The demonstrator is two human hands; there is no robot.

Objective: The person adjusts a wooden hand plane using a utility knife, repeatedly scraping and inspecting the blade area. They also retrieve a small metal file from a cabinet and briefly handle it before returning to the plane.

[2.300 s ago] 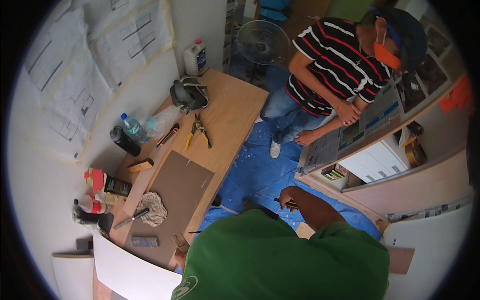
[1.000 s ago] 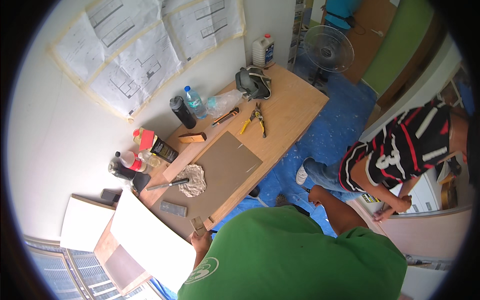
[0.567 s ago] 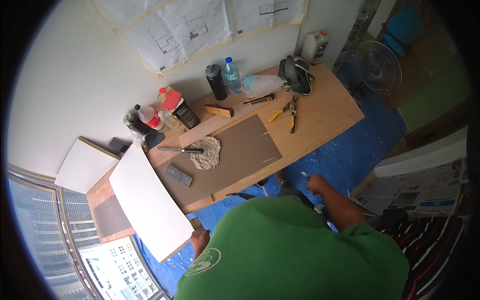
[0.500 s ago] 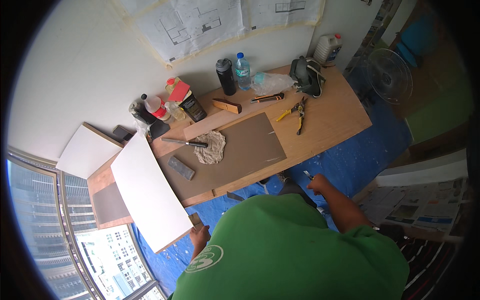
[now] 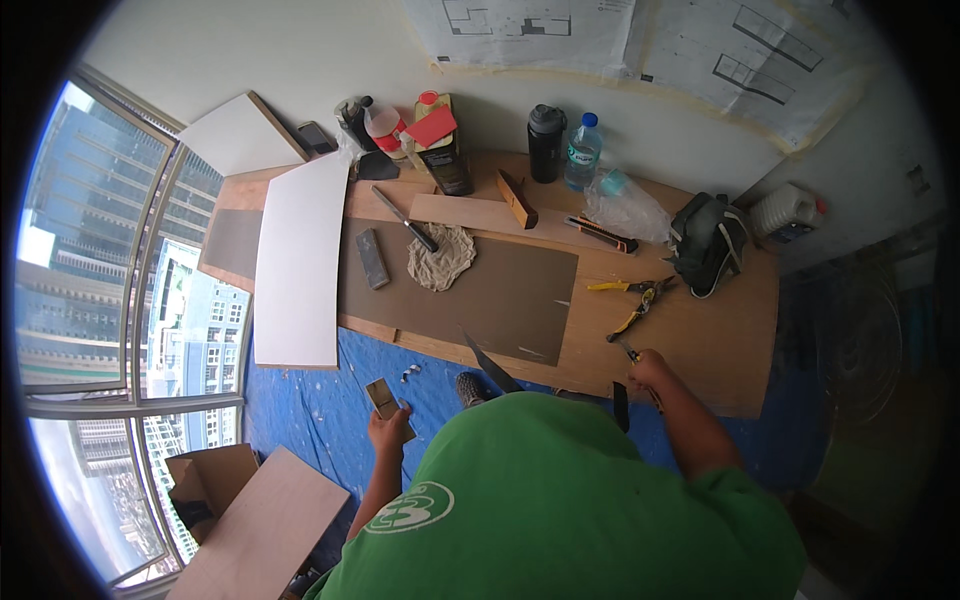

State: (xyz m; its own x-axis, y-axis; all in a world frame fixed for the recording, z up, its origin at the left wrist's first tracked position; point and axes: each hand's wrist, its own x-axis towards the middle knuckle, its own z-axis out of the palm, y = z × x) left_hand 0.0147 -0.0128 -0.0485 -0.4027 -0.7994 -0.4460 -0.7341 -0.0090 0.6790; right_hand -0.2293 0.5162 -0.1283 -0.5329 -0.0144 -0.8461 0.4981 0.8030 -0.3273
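Head view: left hand (image 5: 390, 427) grasps a small block (image 5: 381, 397), right hand (image 5: 650, 372) grips a slim tool (image 5: 630, 352). Neither is working the white panel (image 5: 302, 265).

Place: makeshift workshop
Pale wall (image 5: 690, 125): taped white paper building plans (image 5: 585, 50)
Blue plastic floor sheet (image 5: 310, 400): pale-flecked
Brown wooden bench (image 5: 700, 360): yellow-handled metal snips (image 5: 648, 296) toward right edge
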